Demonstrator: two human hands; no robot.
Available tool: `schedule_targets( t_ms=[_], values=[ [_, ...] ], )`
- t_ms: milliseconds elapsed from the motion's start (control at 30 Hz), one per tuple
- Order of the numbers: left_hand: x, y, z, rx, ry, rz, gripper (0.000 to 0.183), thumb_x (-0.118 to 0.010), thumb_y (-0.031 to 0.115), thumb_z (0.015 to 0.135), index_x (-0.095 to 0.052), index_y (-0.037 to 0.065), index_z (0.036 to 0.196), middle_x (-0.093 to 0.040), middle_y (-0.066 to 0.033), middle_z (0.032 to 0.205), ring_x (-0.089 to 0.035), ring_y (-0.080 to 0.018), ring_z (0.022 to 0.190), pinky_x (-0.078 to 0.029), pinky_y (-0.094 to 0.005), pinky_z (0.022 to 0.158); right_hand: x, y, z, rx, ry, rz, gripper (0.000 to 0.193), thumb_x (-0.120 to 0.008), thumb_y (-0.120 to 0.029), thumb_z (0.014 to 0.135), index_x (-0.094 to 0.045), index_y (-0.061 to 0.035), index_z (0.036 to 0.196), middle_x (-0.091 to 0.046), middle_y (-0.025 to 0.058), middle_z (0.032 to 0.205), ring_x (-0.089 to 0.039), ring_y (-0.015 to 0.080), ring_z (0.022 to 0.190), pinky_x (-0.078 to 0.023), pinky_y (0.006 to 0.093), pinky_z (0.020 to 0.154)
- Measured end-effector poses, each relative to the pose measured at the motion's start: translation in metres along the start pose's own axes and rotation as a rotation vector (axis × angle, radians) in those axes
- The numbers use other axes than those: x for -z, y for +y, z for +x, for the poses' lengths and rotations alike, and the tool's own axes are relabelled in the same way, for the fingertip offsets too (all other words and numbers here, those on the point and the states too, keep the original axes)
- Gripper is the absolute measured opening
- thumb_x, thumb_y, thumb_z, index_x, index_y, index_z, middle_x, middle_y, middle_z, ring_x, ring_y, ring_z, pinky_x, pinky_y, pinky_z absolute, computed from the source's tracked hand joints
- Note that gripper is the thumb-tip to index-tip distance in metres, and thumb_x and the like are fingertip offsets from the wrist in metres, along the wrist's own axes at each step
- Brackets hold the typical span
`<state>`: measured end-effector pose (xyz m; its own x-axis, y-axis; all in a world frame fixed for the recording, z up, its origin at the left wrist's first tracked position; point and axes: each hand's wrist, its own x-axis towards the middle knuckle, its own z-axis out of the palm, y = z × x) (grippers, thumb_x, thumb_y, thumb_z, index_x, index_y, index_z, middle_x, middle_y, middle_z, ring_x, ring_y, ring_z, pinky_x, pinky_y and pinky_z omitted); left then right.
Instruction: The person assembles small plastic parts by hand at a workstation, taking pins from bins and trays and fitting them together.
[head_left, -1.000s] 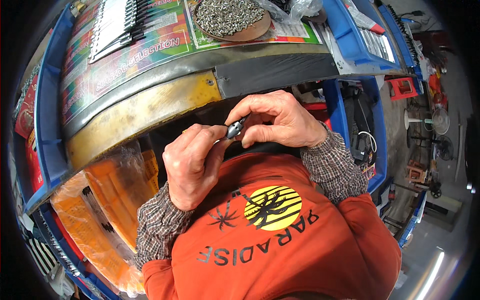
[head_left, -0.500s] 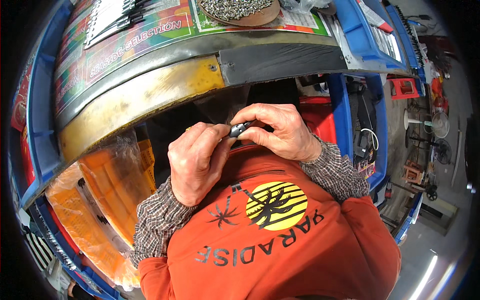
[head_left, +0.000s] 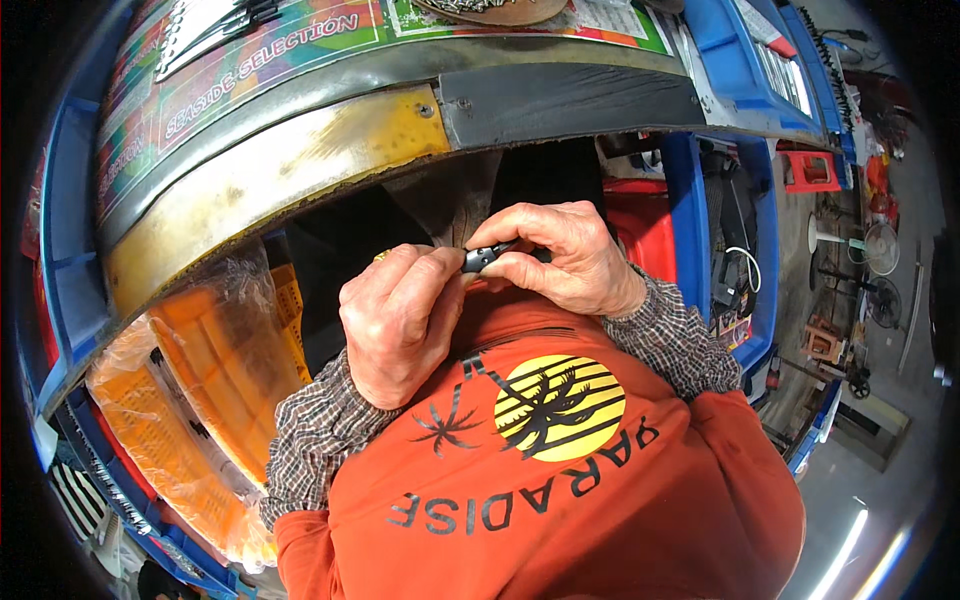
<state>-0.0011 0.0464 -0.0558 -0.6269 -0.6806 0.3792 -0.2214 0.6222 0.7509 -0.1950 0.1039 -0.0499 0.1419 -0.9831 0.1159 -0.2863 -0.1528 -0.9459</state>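
Note:
Both hands meet in front of my chest, just below the bench edge, over a small dark grey piece [head_left: 478,260] with small holes along its side. My left hand [head_left: 395,325] pinches its left end between thumb and fingers. Thumb and forefinger of my right hand [head_left: 575,260] close on the right end, where a thinner black part shows. The fingers hide both ends, so I cannot tell the piece's full shape.
The bench edge carries a yellowish metal strip [head_left: 290,190] and a black strip [head_left: 570,105]. On the bench lie a brown dish [head_left: 535,14] of small metal pieces and slim black-and-silver parts [head_left: 205,40]. Plastic-wrapped orange trays [head_left: 215,350] stand left, a blue bin [head_left: 765,290] right.
The view has shifted slightly, with the bench sitting higher in it. Both hands keep their hold on the dark grey piece, which is tilted a little differently.

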Motion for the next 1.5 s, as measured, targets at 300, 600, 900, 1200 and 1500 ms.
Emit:
schedule_targets(
  t_ms=[300, 600, 900, 1200, 1500],
  values=[
    [-0.003, -0.005, -0.002, -0.029, -0.004, 0.001, 0.022, -0.073, -0.005, 0.069, -0.065, 0.002, 0.088, -0.064, -0.0109, 0.077, -0.064, -0.0240, 0.065, -0.050, -0.0309, 0.057, -0.004, 0.003, -0.004, -0.018, 0.011, 0.065, 0.012, -0.064, -0.005, 0.088, -0.063, 0.0016, 0.098, -0.066, 0.0075, 0.078, -0.068, 0.0119, 0.068, -0.054, 0.0226, 0.060],
    [-0.008, -0.010, 0.003, -0.124, 0.055, 0.000, 0.025, -0.074, -0.003, 0.065, -0.062, 0.002, 0.087, -0.059, -0.0089, 0.072, -0.059, -0.0239, 0.060, -0.048, -0.0324, 0.053, -0.005, 0.007, -0.004, -0.039, 0.045, 0.124, 0.014, -0.064, -0.003, 0.088, -0.063, 0.0029, 0.100, -0.067, 0.0074, 0.082, -0.067, 0.0103, 0.070, -0.054, 0.0217, 0.062],
    [-0.001, -0.009, 0.015, -0.179, 0.061, 0.005, 0.026, -0.073, -0.003, 0.066, -0.062, 0.001, 0.088, -0.059, -0.0090, 0.074, -0.059, -0.0243, 0.060, -0.047, -0.0329, 0.053, 0.003, -0.005, 0.005, 0.046, 0.067, 0.002, 0.015, -0.065, -0.004, 0.087, -0.063, 0.0028, 0.100, -0.065, 0.0072, 0.081, -0.064, 0.0103, 0.066, -0.051, 0.0235, 0.059],
    [0.012, -0.003, 0.031, -0.206, 0.047, 0.036, 0.025, -0.073, -0.003, 0.067, -0.061, 0.001, 0.088, -0.059, -0.0089, 0.073, -0.060, -0.0242, 0.061, -0.047, -0.0325, 0.053, 0.006, -0.010, 0.014, 0.060, 0.081, 0.088, 0.017, -0.066, -0.005, 0.088, -0.063, 0.0025, 0.102, -0.066, 0.0072, 0.083, -0.066, 0.0107, 0.068, -0.053, 0.0231, 0.060],
    [0.027, 0.005, 0.048, -0.200, 0.108, 0.092, 0.025, -0.073, -0.002, 0.068, -0.062, 0.002, 0.089, -0.058, -0.0093, 0.072, -0.059, -0.0251, 0.060, -0.047, -0.0335, 0.053, 0.037, -0.043, 0.043, 0.081, 0.132, -0.164, 0.017, -0.071, -0.002, 0.080, -0.067, 0.0010, 0.095, -0.067, 0.0080, 0.082, -0.065, 0.0164, 0.072, -0.052, 0.0272, 0.065]
  ],
)
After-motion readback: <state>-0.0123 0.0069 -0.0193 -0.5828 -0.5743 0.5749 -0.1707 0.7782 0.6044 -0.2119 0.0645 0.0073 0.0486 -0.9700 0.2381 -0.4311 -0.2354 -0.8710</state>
